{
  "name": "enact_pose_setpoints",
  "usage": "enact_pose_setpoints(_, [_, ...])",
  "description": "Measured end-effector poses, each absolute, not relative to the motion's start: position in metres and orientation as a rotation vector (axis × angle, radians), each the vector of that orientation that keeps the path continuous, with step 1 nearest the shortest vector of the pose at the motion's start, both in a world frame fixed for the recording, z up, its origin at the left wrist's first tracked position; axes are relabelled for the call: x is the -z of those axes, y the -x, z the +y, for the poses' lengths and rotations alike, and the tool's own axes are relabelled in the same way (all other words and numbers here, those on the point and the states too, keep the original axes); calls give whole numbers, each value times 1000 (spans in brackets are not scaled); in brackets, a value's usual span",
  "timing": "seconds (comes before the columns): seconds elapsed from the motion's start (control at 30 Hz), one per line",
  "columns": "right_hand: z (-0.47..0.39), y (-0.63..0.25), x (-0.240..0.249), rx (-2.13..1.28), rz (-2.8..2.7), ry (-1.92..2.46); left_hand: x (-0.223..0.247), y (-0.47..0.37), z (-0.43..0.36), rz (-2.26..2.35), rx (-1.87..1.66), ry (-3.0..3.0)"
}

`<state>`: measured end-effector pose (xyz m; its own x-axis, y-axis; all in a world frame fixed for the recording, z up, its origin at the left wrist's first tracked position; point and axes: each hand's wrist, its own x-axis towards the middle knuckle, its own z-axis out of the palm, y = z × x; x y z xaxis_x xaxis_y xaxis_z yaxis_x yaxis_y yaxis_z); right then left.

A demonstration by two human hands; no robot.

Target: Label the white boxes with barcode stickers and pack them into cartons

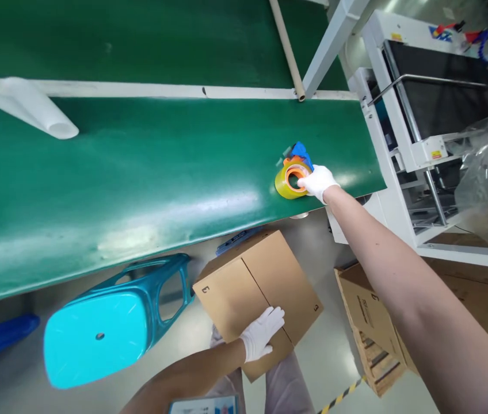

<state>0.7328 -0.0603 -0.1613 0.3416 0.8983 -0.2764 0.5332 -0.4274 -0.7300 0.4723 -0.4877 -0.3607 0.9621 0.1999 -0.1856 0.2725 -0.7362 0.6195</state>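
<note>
A cardboard box [244, 287] leans or stands in front of my legs, with its closed flaps meeting at a dark seam. My left hand [263, 334], in a white glove, lies flat across those flaps near the seam, fingers stretched out. Over at the green table's near edge, my gloved right hand [319, 181] is closed around a tape dispenser [299, 154] with blue and orange parts. It carries a wide yellow roll of tape [283, 184]. Part of the dispenser is hidden by my fingers.
A long green worktable [161, 167] runs across the view. On it lie a white foam roll [41, 106] and a cardboard tube [289, 52]. A turquoise stool [97, 339] stands at left. A white-framed machine [399, 172] and cartons on a wooden pallet [377, 362] are at right.
</note>
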Motion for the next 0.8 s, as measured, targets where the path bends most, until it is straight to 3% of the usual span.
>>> enact_pose_setpoints(0.1, [-106, -733, 160, -1046, -1134, 2085, 367, -475, -503, 359, 126, -2340])
enact_pose_setpoints(0.23, [-231, -738, 155, -1223, -798, 1969, 373, -479, -516, 422, 104, -2192])
enact_pose_setpoints(0.4, [-345, -686, 189, -1568, -658, 2000, 373, -485, -525, 514, 71, -1996])
enact_pose_setpoints(0.5, [-360, -631, 226, -1429, -1048, 2163, 371, -487, -522, 548, 33, -1867])
enact_pose_setpoints(0.63, [-371, -582, 275, -896, -1838, 2285, 355, -479, -506, 530, -75, -1700])
enact_pose_setpoints(0.8, [-408, -581, 307, -486, -2114, 2154, 325, -428, -458, 700, -221, -1426])
